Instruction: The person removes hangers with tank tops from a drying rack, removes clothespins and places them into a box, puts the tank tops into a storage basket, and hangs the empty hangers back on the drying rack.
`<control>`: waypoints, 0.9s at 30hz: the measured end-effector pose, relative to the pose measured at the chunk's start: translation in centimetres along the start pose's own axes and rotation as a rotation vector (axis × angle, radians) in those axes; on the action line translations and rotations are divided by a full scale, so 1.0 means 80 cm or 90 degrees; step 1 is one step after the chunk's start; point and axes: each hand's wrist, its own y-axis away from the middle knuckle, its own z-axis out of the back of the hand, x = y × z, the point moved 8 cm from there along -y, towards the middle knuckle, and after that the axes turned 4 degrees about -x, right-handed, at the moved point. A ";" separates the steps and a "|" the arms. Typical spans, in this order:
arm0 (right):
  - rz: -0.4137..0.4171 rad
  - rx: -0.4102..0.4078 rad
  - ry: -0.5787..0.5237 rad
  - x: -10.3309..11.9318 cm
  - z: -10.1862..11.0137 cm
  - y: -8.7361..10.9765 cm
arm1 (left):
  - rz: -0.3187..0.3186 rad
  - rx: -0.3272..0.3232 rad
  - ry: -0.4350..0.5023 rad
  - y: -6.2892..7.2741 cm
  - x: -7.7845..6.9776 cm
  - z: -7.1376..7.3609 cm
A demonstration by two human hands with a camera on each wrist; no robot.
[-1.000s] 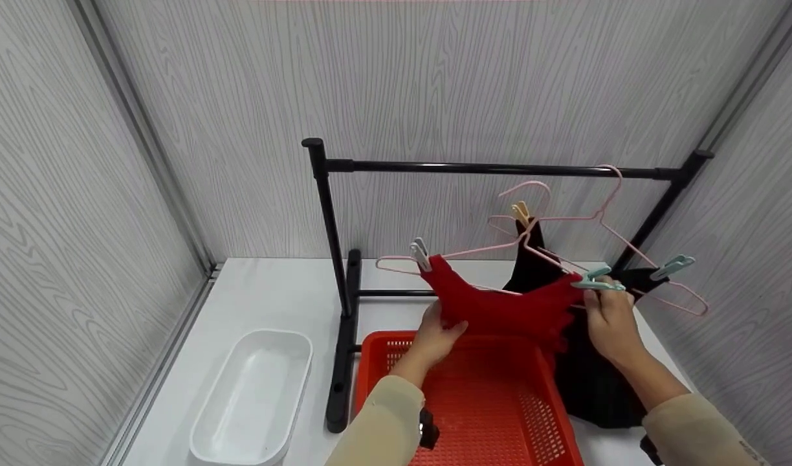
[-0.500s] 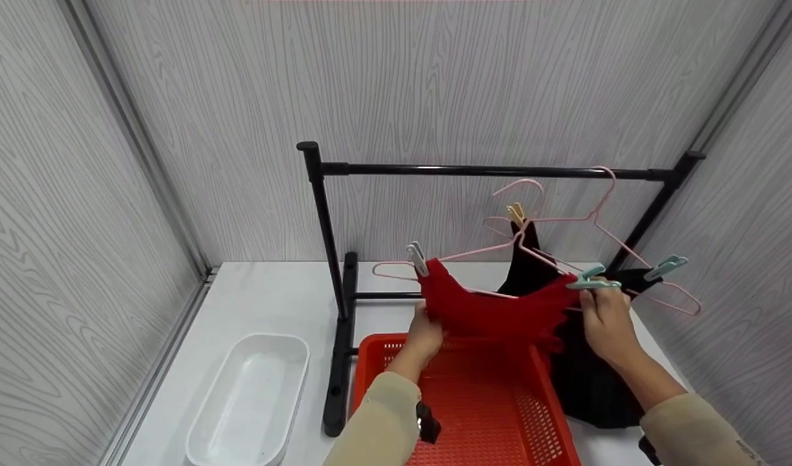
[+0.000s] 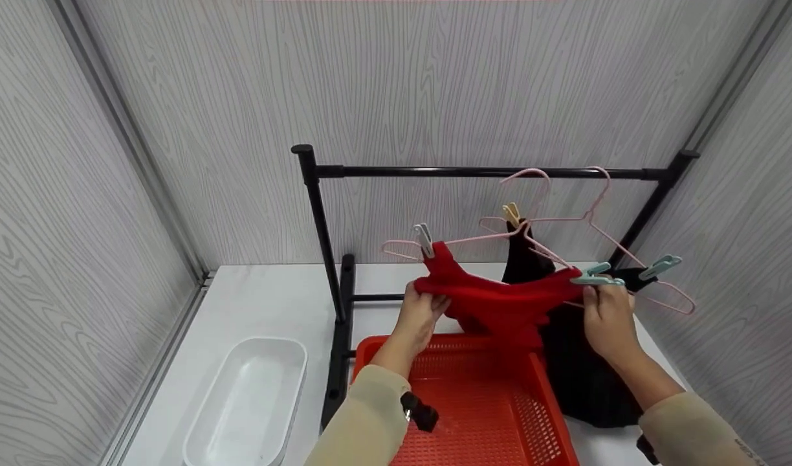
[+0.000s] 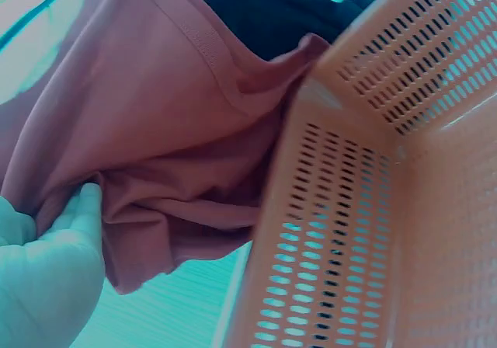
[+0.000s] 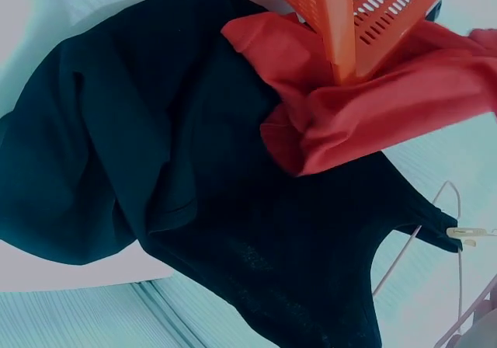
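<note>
In the head view my left hand (image 3: 417, 316) grips a red garment (image 3: 493, 298) by its left side; in the left wrist view its fingers dig into the folds. The garment hangs from a pink hanger (image 3: 480, 239), clipped by a grey clothespin (image 3: 424, 239) at the left and a mint clothespin (image 3: 596, 274) at the right. My right hand (image 3: 611, 323) holds the hanger's right end, just under the mint clothespin. This hanger's hook overlaps the black rail (image 3: 435, 171) in view. Behind it, a black garment (image 3: 583, 369) hangs from a second pink hanger (image 3: 619, 244).
A red perforated basket (image 3: 473, 414) stands under the red garment, in front of the rack. At the left is a white tray (image 3: 247, 401). Yellow (image 3: 511, 213) and mint clothespins (image 3: 660, 266) clip the black garment. Pale wood-grain panels enclose the table.
My left hand has risen and taken a new grip on the red garment, lifting its left side. The hanger's hook has come up to the rail. My right hand has barely moved.
</note>
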 end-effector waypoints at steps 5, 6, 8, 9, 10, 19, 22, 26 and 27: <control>-0.013 -0.014 -0.007 0.002 0.002 -0.004 | -0.019 0.043 0.040 0.010 -0.032 -0.009; -0.015 -0.017 -0.009 0.003 0.002 -0.005 | -0.022 0.051 0.049 0.013 -0.039 -0.011; -0.017 -0.020 -0.017 0.005 0.002 -0.007 | -0.037 0.071 0.059 0.018 -0.052 -0.016; -0.019 -0.021 -0.021 0.005 0.002 -0.008 | -0.047 0.081 0.056 0.021 -0.059 -0.019; -0.023 -0.020 -0.024 0.006 0.002 -0.008 | -0.060 0.090 0.044 0.025 -0.065 -0.021; -0.041 -0.009 -0.033 0.005 0.002 -0.009 | -0.162 0.071 -0.283 0.047 -0.074 0.008; -0.029 -0.016 -0.036 0.005 0.002 -0.008 | -0.142 0.077 -0.346 0.048 -0.059 0.022; -0.018 -0.017 -0.041 0.006 0.001 -0.007 | -0.123 0.104 -0.430 0.052 -0.041 0.034; -0.016 -0.017 -0.043 0.007 0.001 -0.007 | -0.120 0.110 -0.451 0.053 -0.036 0.037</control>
